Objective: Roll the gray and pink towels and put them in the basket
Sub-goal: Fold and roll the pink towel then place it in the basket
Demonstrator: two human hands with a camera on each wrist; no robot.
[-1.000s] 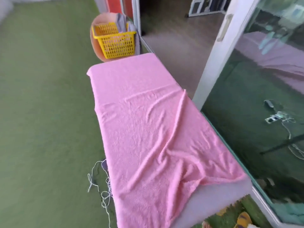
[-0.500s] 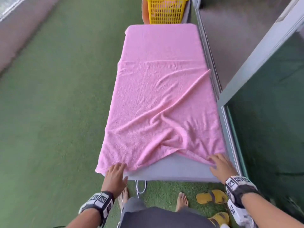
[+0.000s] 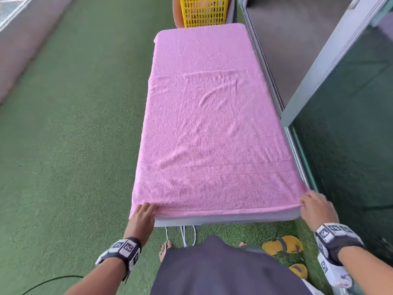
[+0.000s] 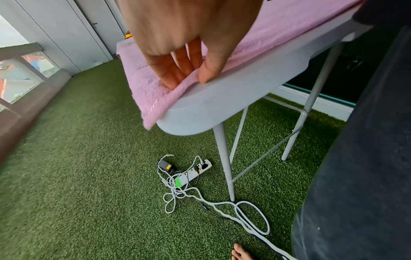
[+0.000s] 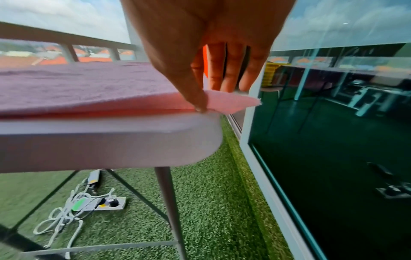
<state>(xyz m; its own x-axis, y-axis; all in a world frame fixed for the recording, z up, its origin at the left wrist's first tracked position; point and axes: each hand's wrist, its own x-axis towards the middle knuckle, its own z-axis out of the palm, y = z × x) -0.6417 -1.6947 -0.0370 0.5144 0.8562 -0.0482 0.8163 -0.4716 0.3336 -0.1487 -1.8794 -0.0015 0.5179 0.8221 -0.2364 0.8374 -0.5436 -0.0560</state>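
Where hands pinch corners, fluffy pink towel lies flat.

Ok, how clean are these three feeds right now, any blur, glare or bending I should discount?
Head view: pink towel sharp and evenly lit, the frame's lower corners smeared. Left wrist view: left hand soft, table edge bowed by the wide lens. Right wrist view: right hand backlit and blurred, glass door full of reflections.
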